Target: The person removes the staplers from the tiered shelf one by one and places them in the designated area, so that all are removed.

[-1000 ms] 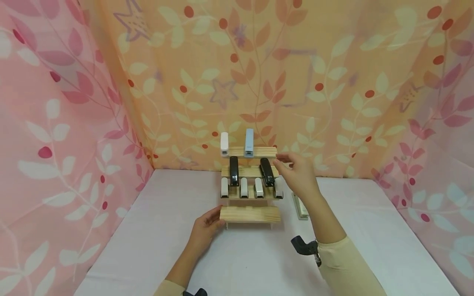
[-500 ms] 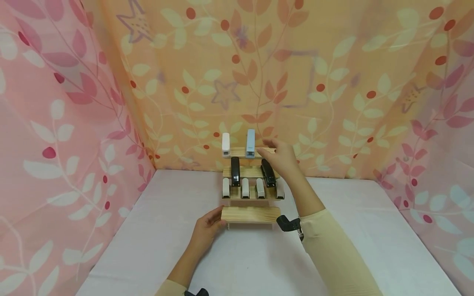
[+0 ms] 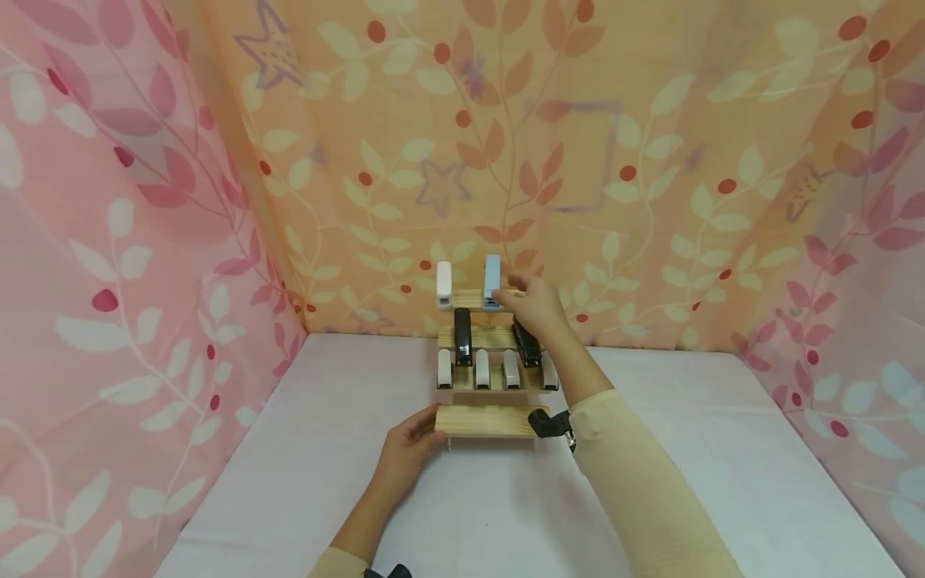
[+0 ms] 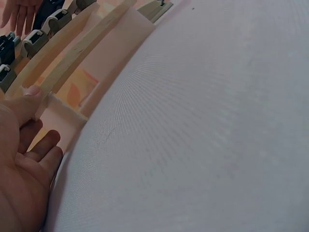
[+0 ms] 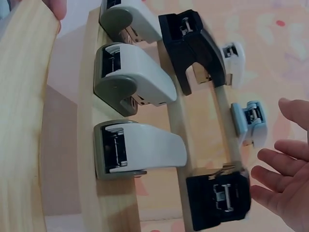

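A tiered wooden rack (image 3: 477,420) stands on the table with staplers on its upper steps. My left hand (image 3: 405,453) grips the left end of its lowest step; in the left wrist view the thumb lies against the wood and the fingers curl beside the side panel. On the top step are a white stapler (image 3: 444,281) and a light blue stapler (image 3: 492,277). Beside the blue one is my right hand (image 3: 538,305), its fingers spread and loosely bent. The right wrist view shows a gap between this hand and the blue stapler (image 5: 249,122).
Two black staplers, the left one (image 3: 462,337) in full view, sit on the second step. Several grey-white staplers (image 3: 482,369) line the step below. A pale-based object (image 4: 153,9) lies on the table past the rack. Patterned curtains (image 3: 405,201) surround the white table (image 3: 289,449).
My right hand has moved left from the rack's upper right end to the blue stapler's side. The left hand keeps its grip on the lowest step. The head view has shifted slightly.
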The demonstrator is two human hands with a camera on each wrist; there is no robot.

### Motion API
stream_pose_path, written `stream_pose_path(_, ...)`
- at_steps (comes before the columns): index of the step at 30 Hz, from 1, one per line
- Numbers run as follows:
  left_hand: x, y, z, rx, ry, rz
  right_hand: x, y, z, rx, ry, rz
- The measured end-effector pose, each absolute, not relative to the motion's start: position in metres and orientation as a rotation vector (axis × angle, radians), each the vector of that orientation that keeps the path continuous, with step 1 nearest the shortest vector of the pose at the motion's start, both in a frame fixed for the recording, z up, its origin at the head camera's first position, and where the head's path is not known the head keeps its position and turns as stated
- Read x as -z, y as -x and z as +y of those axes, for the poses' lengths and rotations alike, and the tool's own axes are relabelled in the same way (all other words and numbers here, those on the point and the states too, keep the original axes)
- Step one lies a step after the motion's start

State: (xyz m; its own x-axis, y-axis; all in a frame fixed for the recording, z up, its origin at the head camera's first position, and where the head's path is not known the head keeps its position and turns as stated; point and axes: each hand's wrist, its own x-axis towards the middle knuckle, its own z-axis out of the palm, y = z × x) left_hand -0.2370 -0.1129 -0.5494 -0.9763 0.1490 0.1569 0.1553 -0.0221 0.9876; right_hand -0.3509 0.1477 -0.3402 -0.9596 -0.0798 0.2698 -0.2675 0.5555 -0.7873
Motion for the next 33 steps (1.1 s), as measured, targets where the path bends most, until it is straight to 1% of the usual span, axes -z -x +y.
stream_pose_path(4,0.551,0.238,-0.114,2.209,0.355,-2.209,0.345,0.356,0.145,-1.394,-0.310,-2.588)
stream_pose_path(10,0.549,0.236,-0.116,2.180,0.348,-2.230,0.349,0.359,0.136,-1.309,-0.315,-2.625)
stream_pose_path(23,0.549,0.234,-0.116,2.169,0.355,-2.229,0.358,0.361,0.122,-1.134,-0.231,-2.628)
stream_pose_path(33,0.550,0.234,-0.115,2.171,0.335,-2.256,0.360,0.359,0.118,-1.096,-0.137,-2.597)
